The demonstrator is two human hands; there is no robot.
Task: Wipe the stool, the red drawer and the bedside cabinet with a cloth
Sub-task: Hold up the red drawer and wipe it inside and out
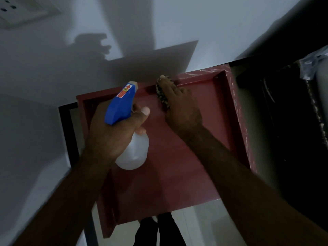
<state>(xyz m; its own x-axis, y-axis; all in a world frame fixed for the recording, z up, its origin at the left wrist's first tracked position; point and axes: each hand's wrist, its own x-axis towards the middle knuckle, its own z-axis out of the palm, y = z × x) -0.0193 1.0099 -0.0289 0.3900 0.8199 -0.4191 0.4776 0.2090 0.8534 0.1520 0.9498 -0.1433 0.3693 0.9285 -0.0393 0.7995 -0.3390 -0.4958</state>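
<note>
Well, from the head camera I see the red drawer filling the middle of the frame. It is a shallow, flat-bottomed tray with low walls. Its colour is a dull brick red, and pale flecks and streaks run along the right-hand rim and the far right corner.

My feed shows the left hand at centre left, wrapped round the neck of a spray bottle. The thumb lies up beside the blue trigger head. The bottle's body is plain translucent white and hangs over the drawer floor. On the blue head sits an orange-red sticker with a white arrow and a small round yellow emblem. Its lettering is too small for me to read.

The right hand is just above centre. Its fingers are stretched out flat over a dark, pale-speckled cloth, pressing it against the drawer's far wall.

A black frame borders the drawer on the left. A white wall socket sits in the upper left corner. Dark trousers show at the bottom edge.
</note>
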